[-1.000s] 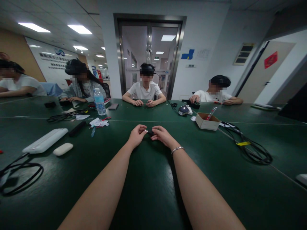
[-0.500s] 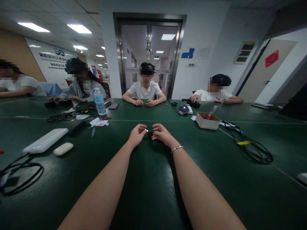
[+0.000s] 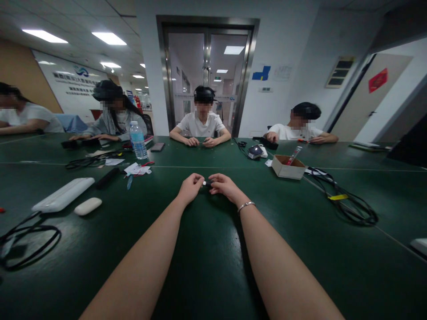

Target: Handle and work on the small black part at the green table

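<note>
A small dark, stick-like object with a bright silvery end (image 3: 207, 183) spans the gap between my two hands, just above the green table (image 3: 207, 249). At its silvery end, my left hand (image 3: 191, 188) is closed in a pinch. The fingers of my right hand (image 3: 226, 186) are bent around the dark end, and a metal bangle circles that wrist. My fingers cover both ends, so its exact kind cannot be made out.
Leftward lie a white case (image 3: 63, 195), a white oval object (image 3: 88, 206), a black bar (image 3: 107, 178), paper scraps and a water bottle (image 3: 138, 141). A small box (image 3: 288, 171) and coiled black cable (image 3: 353, 206) lie rightward. Several people sit across the table.
Between my fingers, the silvery part of the small object shows more, and the object has turned slightly. Both hands stay in nearly the same place.
</note>
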{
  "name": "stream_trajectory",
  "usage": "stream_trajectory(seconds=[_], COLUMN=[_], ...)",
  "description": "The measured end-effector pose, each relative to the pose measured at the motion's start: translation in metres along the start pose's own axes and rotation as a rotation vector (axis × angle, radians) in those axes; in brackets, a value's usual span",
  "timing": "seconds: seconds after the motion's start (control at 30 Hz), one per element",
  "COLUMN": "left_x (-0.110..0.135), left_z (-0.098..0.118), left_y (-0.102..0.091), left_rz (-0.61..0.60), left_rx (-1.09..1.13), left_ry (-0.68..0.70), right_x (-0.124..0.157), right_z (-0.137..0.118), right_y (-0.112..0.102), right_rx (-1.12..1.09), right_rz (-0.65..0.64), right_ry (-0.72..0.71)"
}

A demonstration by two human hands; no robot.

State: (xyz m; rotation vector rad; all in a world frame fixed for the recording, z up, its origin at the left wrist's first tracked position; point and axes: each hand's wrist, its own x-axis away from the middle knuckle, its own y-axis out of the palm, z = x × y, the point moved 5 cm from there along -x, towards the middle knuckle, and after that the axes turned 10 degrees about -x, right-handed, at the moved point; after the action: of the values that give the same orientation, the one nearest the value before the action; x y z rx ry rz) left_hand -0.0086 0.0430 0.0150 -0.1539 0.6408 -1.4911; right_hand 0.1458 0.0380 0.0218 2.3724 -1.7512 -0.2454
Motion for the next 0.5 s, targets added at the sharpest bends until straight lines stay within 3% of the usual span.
stream_trajectory(seconds=[0.33,0.5], left_x=[0.002,0.0034], left_z=[0.0031,0.004], left_y=[0.0075,0.0076], left_rz=[-0.131,-0.137], left_rx=[0.03,0.044], left_ry=[0.01,0.017], right_x=[-0.001,0.0005], right_z=[0.0011,-0.0002], right_y=[0.0008,0.0013], right_rx=[-0.01,-0.009], right_rz=[-0.025,-0.03], right_ry=[0.016,0.019])
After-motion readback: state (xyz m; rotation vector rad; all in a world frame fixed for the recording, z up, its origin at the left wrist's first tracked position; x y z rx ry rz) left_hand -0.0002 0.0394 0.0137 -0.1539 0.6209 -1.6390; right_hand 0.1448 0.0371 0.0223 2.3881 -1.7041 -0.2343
